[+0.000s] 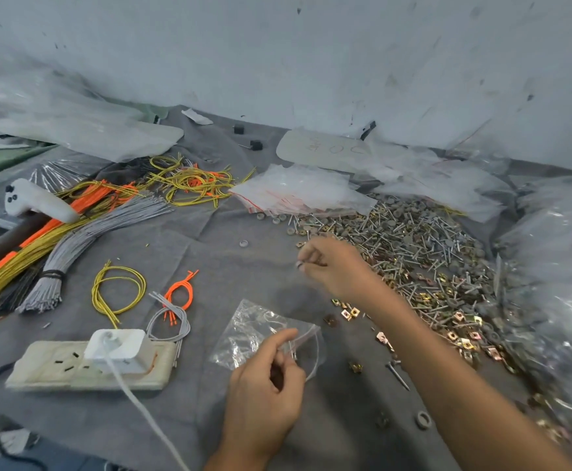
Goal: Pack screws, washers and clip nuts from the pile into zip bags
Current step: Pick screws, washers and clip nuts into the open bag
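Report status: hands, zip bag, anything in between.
Left hand grips zip bag. Right hand pinches small part at pile edge, blurred. Loose clip nuts lie between.

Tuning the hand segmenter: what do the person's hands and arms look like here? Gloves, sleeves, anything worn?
Both bare. The left hand and right hand wear no gloves. The right forearm shows no sleeve along its visible length, and the left wrist is uncovered too. No watch or band at either wrist. The right hand is motion-blurred, so rings cannot be ruled out.
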The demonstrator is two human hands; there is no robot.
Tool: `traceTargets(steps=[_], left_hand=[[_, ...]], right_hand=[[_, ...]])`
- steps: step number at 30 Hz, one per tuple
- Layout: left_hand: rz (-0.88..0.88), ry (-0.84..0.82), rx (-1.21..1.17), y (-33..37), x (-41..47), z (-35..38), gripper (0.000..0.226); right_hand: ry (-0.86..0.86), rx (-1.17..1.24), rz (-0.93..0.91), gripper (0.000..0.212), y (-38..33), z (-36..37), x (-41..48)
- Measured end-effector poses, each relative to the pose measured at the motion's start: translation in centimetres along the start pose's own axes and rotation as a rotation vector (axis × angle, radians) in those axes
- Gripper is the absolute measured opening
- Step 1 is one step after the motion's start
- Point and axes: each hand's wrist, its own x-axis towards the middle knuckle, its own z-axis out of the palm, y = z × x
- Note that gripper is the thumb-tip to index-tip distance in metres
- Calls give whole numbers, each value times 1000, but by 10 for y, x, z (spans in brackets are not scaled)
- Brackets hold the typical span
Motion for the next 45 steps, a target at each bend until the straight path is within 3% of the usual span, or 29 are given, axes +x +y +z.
traceTargets(steps=[4, 9, 14, 18, 29, 32, 35, 39, 42, 45], left_hand=[[-28, -5, 12, 2, 0, 0, 33], [-72, 27, 24, -3, 1, 3, 19], [-82, 21, 17, 0, -1, 3, 25], [-68, 14, 24, 0, -1, 2, 28], [-48, 0, 10, -9, 0, 1, 23], [-48, 14, 3, -11, -1, 3, 18], [-43, 31, -10, -8, -2, 5, 17], [-57, 20, -35, -8, -3, 7, 17], [-57, 6, -37, -8, -4, 7, 18], [-54, -11, -39, -9, -4, 7, 27]], right_hand=[[111, 136, 40, 11, -3, -6, -81], [131, 121, 18, 13, -17, 8, -141], [106, -127, -21, 9, -27, 30, -145], [101, -194, -19, 16, -32, 39, -139], [95, -109, -18, 20, -48, 43, -150], [164, -24, -28, 15, -42, 32, -164], [192, -83, 51, 6, -19, 11, -195], [213, -233, 274, 12, 19, -17, -242], [123, -341, 367, 24, 29, -24, -257], [74, -318, 373, 20, 29, -20, -259]])
